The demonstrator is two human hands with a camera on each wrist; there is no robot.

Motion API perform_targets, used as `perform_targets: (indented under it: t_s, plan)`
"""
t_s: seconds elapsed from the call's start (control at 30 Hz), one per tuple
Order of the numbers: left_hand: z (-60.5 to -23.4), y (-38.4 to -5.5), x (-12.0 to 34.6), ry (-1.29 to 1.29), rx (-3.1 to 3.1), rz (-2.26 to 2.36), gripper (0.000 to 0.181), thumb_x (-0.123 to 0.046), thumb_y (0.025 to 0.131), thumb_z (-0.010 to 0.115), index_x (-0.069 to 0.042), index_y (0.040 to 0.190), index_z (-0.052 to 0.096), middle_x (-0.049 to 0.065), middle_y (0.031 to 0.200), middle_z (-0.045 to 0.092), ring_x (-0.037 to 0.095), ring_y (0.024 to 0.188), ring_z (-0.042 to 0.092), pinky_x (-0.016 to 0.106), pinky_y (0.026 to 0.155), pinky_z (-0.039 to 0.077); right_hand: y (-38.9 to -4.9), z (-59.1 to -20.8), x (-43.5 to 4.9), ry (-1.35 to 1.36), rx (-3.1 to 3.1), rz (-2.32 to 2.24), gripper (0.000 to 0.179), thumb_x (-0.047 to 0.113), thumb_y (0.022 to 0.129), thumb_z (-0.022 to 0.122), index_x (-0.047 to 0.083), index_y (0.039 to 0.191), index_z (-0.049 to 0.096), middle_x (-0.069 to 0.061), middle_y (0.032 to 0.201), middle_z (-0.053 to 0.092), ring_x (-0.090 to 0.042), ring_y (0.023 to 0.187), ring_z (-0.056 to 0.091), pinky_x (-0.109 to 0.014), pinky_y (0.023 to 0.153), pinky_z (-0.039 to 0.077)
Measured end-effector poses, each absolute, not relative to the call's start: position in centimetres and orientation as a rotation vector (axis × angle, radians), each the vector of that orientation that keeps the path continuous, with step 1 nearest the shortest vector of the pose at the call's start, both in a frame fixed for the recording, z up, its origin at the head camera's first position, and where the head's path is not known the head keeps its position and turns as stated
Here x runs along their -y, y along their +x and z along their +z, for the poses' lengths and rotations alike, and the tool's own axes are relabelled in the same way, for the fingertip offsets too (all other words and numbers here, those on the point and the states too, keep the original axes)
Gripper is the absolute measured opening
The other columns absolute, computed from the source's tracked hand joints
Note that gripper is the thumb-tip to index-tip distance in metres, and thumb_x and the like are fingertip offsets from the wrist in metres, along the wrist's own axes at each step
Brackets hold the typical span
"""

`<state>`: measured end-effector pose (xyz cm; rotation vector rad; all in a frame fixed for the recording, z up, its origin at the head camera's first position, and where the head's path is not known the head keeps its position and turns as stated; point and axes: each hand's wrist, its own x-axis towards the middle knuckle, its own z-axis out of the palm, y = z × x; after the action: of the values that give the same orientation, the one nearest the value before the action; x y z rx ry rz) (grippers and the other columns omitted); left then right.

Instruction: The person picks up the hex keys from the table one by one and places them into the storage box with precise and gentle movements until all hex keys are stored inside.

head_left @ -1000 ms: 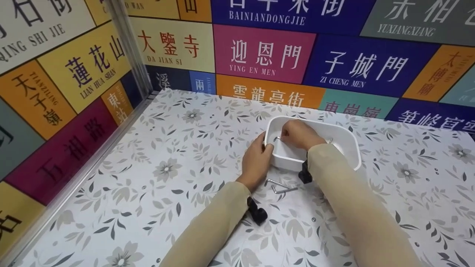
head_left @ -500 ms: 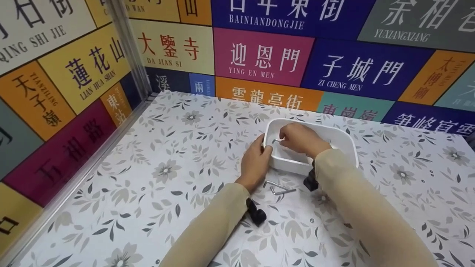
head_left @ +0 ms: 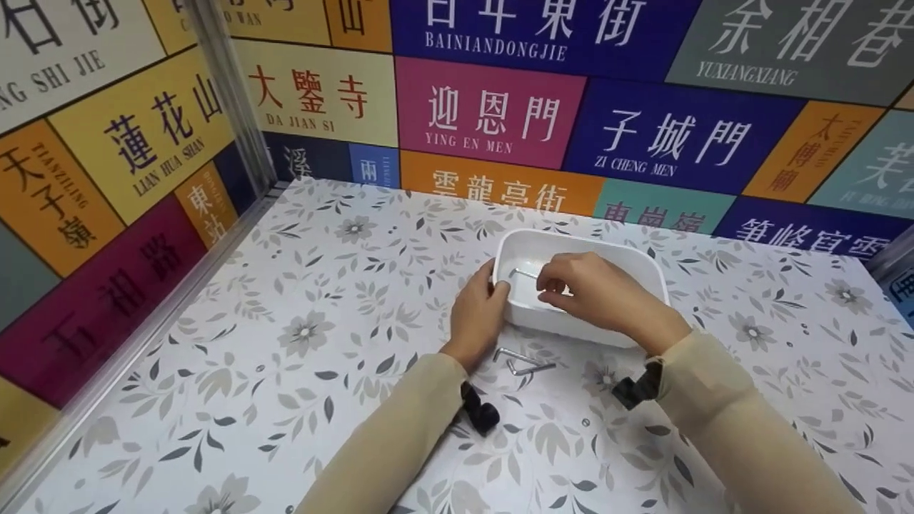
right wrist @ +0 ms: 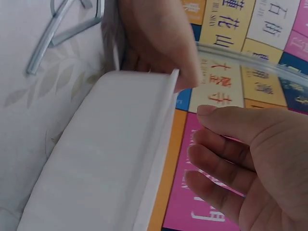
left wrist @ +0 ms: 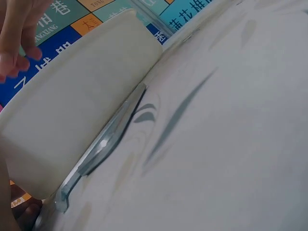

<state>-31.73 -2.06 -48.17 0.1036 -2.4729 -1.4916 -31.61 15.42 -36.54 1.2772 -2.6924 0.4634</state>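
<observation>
A white plastic box [head_left: 571, 326] stands on the table. My left hand [head_left: 477, 314] holds its left end, thumb at the rim and fingers along the outer wall. Over the box's near rim, my right hand [head_left: 596, 289] hovers with loosely bent fingers; the right wrist view shows nothing between thumb and fingertips [right wrist: 207, 190]. Inside the box, one hex key [head_left: 525, 273] shows to the left of these fingers; the hand hides much of the box's floor. Two L-shaped hex keys [left wrist: 103, 144] lie on the table beside the box's near wall, their ends close together.
The table [head_left: 400, 285] has a white cloth with grey leaves and flowers. Panels with coloured street-name signs [head_left: 493, 107] stand along the back and left edges. A black wrist mount [head_left: 480, 410] sits on the left sleeve, another black mount [head_left: 639, 385] on the right.
My right hand has risen from inside the box and drawn back toward the near right, leaving the hex key there in fuller view. The left hand keeps its hold. The head view has shifted slightly.
</observation>
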Motion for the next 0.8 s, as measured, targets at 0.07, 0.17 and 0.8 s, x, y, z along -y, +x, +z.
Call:
perform_targets:
  t_s: [0.07, 0.17, 0.8]
  plan:
    - [-48.1, -31.6, 2.1, 0.104, 2.468, -1.507, 0.054, -0.032, 0.097, 0.047, -0.018, 0.149, 0.051, 0.007, 0.127, 0.068, 0.023, 0.116, 0.063, 0.044, 0.105, 0.049, -30.6, -36.5, -15.7, 1.287, 2.667, 0.478, 0.004, 0.010, 0.087, 0.076, 0.008, 0.088, 0.074, -0.004, 0.085, 0.072, -0.016, 0.079, 0.067, -0.036, 0.073, 0.057]
    - [-48.1, -31.5, 2.1, 0.107, 2.469, -1.525, 0.054, -0.030, 0.098, 0.047, -0.018, 0.150, 0.050, 0.007, 0.129, 0.067, 0.022, 0.117, 0.063, 0.043, 0.106, 0.049, -29.1, -36.6, -16.0, 1.309, 2.627, 0.503, 0.004, 0.014, 0.088, 0.077, 0.011, 0.087, 0.074, 0.000, 0.083, 0.071, -0.013, 0.077, 0.066, -0.033, 0.072, 0.056]
    - [-48.0, -31.4, 2.1, 0.082, 2.456, -1.564, 0.054, -0.029, 0.098, 0.046, -0.020, 0.151, 0.048, 0.007, 0.139, 0.064, 0.022, 0.125, 0.061, 0.043, 0.109, 0.047, -27.2, -41.5, -15.3, 1.334, 2.648, 0.736, 0.002, 0.013, 0.088, 0.076, 0.011, 0.087, 0.074, 0.001, 0.082, 0.073, -0.012, 0.076, 0.067, -0.030, 0.072, 0.057]
